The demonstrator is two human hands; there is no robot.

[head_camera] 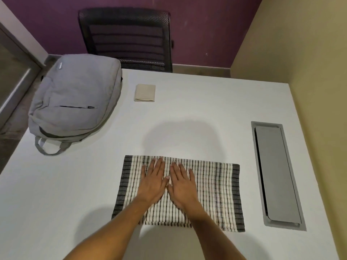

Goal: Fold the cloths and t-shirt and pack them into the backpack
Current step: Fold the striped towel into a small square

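Note:
A white cloth with black stripes and dark end bands [216, 192] lies flat on the white table [197, 113], near its front edge. My left hand [153, 182] and my right hand [183, 186] press on its middle side by side, palms down and fingers straight. A small beige cloth [145, 92], folded into a square, lies farther back. The grey backpack [75, 98] lies on the table's far left corner, its handle loop toward me and its front pocket zipped. No t-shirt is in view.
A grey metal cable hatch [277, 175] is set into the table at the right. A black mesh chair [129, 38] stands behind the far edge. A beige wall runs along the right side, a purple wall at the back.

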